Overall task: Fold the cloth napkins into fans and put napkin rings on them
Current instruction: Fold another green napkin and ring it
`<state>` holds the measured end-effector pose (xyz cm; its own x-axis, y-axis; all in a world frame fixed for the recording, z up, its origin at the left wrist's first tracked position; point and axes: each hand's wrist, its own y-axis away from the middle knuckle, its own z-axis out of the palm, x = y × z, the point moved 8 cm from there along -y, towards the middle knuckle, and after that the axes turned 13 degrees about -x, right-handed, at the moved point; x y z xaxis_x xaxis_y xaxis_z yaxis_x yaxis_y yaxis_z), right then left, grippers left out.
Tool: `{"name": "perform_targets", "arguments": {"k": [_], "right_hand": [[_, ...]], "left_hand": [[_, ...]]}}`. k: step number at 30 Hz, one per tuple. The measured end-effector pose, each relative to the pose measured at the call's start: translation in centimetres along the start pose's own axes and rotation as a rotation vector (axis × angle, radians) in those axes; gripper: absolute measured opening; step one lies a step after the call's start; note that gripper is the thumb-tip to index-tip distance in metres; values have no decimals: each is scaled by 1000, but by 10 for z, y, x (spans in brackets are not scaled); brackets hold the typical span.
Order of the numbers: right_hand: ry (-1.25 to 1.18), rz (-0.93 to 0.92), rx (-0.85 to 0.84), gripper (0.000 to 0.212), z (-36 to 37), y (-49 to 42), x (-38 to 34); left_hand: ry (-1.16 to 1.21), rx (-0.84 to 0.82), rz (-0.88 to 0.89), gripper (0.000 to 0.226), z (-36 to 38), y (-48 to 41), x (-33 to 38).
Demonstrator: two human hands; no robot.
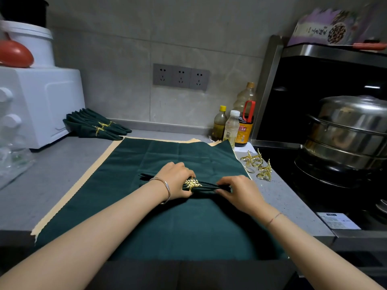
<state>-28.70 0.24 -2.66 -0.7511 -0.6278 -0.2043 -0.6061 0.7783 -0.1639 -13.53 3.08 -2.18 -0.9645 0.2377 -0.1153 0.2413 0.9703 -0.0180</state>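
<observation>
A pleated dark green napkin [206, 186] lies across a flat green napkin [167, 218] spread on the counter. A gold leaf napkin ring [191, 183] sits around the pleated bundle near its middle. My left hand [174, 178] grips the bundle at the ring. My right hand [236, 190] pinches the bundle's right end. Several loose gold rings [258, 166] lie on the counter to the right. Finished ringed napkins [96, 124] are stacked at the back left.
A white oven [37, 103] stands at the left. Oil and sauce bottles [234, 126] stand behind the cloth. A steel steamer pot [345, 135] sits on the black hob at the right. A cream cloth edge [83, 181] shows under the green napkin.
</observation>
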Motion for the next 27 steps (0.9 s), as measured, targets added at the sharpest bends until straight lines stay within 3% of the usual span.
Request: {"name": "perform_targets", "arguments": {"k": [6,11,15,21,24,27], "right_hand": [[-31,-44,-55,28,12,-12,-20],[-111,-161,-87,57,33,-25,-57],[-164,-139,-32,57,43,-48,-83],[-224,-149,-57,44,58,-89,-89],[-264,-167,-59,46,58,-124,-103],[-329,-200,-22,46,52,-171,-132]], "left_hand": [[-52,-68,-21,60,5,8,-25],[-33,46,-30,78,-10,38,-75],[107,154,-48,103,-14,58,-126],[373,146,-390,88,30,85,-234],[362,-72,-580,64,77,95,-295],[352,-242,-703,60,109,100,-332]]}}
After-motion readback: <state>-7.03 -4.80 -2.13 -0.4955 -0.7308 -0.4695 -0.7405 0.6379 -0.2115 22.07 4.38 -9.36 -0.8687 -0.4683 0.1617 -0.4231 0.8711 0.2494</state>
